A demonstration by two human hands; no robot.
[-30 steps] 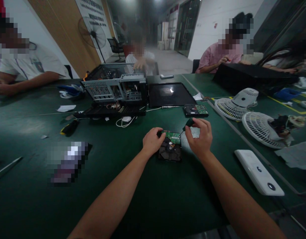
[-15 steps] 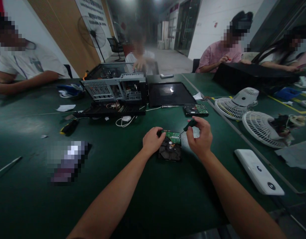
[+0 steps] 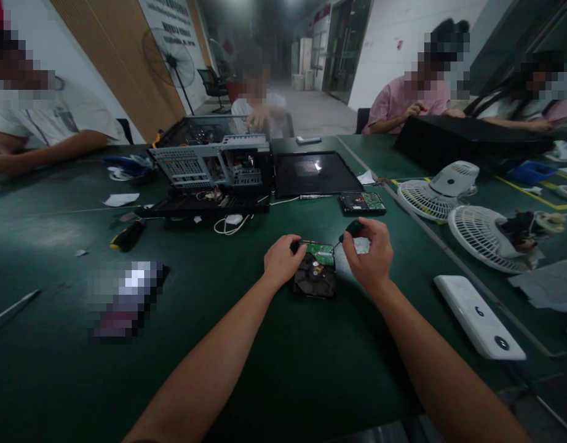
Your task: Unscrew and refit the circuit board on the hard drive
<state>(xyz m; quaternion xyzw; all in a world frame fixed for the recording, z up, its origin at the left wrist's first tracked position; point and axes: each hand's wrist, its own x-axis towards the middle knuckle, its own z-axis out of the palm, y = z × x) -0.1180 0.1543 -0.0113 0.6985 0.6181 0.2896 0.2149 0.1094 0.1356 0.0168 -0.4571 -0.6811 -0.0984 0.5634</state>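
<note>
A hard drive (image 3: 313, 280) lies on the green table with its circuit board side up, the green board along its far end. My left hand (image 3: 283, 263) grips the drive's left edge, thumb over the board's corner. In my right hand (image 3: 370, 255) is a screwdriver (image 3: 352, 230) with a dark green handle, closed between thumb and fingers. Its thin shaft slants down to the left, and the tip is at the board's right edge; whether it sits in a screw is too small to tell.
Beyond the drive stand an opened computer case (image 3: 214, 166), a black side panel (image 3: 317, 173) and a second hard drive (image 3: 363, 203). White fan parts (image 3: 484, 237) and a white power bank (image 3: 478, 317) lie right. Leftward are a phone (image 3: 131, 300) and a yellow-black tool (image 3: 128, 235). Several people sit around.
The screwdriver handle has tilted and shifted slightly in my right fingers, while its tip stays at the board's edge. My left hand and the hard drive have hardly moved.
</note>
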